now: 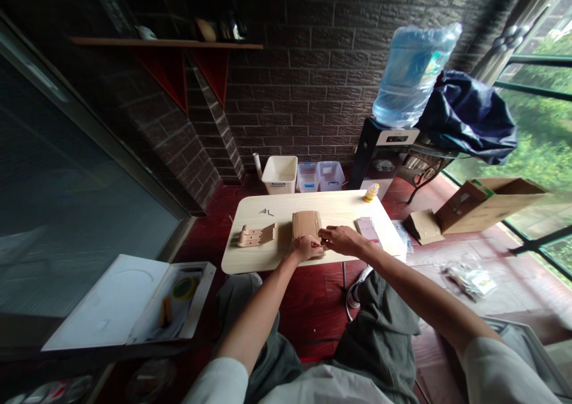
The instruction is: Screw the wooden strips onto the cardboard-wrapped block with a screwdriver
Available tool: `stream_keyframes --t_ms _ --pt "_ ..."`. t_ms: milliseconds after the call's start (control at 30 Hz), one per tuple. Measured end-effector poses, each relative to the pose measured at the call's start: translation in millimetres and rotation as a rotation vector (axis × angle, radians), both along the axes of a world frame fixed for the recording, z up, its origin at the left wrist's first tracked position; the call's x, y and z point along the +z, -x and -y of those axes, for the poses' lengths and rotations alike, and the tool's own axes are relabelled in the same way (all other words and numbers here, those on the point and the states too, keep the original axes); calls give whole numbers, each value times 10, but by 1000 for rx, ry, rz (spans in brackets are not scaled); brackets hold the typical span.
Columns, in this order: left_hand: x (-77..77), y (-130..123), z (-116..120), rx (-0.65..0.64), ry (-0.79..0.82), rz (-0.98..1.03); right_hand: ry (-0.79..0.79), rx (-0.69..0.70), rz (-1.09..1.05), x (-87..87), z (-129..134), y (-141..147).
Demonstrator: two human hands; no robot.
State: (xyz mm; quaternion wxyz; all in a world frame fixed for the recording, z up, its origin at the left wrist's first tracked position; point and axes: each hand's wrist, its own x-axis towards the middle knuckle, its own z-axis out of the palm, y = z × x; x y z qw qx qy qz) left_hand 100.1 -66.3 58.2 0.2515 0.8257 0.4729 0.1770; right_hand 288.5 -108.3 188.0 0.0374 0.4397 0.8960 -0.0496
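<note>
A brown box-like piece (306,221) lies on the pale table (250,264) in front of me. My left hand (306,247) is on its near end with the fingers closed, and the fingertips meet the right hand's. My right hand (338,239) is closed at the piece's near right corner, around something small, dark and yellowish that I cannot make out. To the left lies a light wooden part with holes (258,235). Behind that part sits a little pile of screw-like metal pieces (267,212).
A flat pinkish object (367,229) and a small clear-and-yellow bottle (370,192) are on the table's right side. Bins (280,174) and a water dispenser (384,154) stand beyond. An open white case (179,300) is at left, a cardboard box (482,210) at right.
</note>
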Motion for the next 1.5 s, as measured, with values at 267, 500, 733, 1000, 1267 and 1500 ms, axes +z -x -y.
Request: stream_keyframes --t_ms 267,500,733,1000,1267,1500 --pt "0 -1 17 0 -11 10 14 -59 25 -6 -20 -10" --pt "-25 -7 8 7 -18 12 0 -56 21 6 -26 -28" --pt "13 -2 13 8 -9 0 4 9 -2 116 16 -17" --pt "-26 -16 6 16 -6 -1 4 -82 24 58 -16 1" --pt "-9 11 8 2 -10 11 14 -32 10 150 54 2" --pt "-52 -11 -7 8 -7 5 11 -87 36 122 26 12"
